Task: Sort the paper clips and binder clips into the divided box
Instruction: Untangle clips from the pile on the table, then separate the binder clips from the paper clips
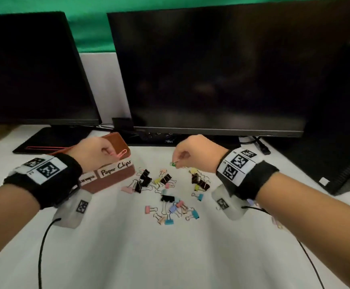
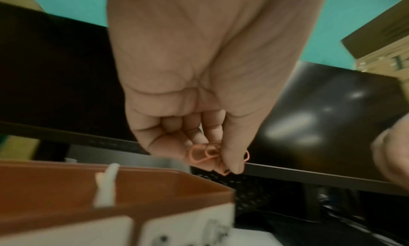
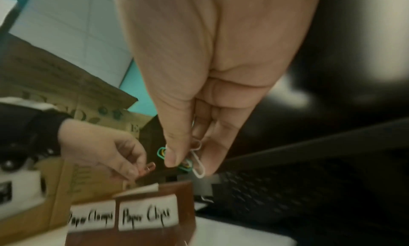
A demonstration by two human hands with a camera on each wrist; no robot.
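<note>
My left hand (image 1: pixel 99 153) pinches pink paper clips (image 1: pixel 121 153) above the brown divided box (image 1: pixel 117 176), over its section labelled "Paper Clips" (image 1: pixel 115 168). In the left wrist view the pink clips (image 2: pixel 200 154) sit between thumb and fingers above the box (image 2: pixel 168 185). To the right of the box, my right hand (image 1: pixel 192 151) is raised and pinches a green paper clip (image 1: pixel 173 163). The right wrist view shows green clips (image 3: pixel 162 152) and a white clip (image 3: pixel 198 166) in that pinch. A pile of binder clips (image 1: pixel 167 192) in several colours lies on the white table (image 1: pixel 169 247).
Two dark monitors (image 1: pixel 222 69) stand at the back, with their bases and cables behind the box. A black computer case (image 1: pixel 341 126) is at the right. Cables (image 1: pixel 42 243) run from both wristbands over the table.
</note>
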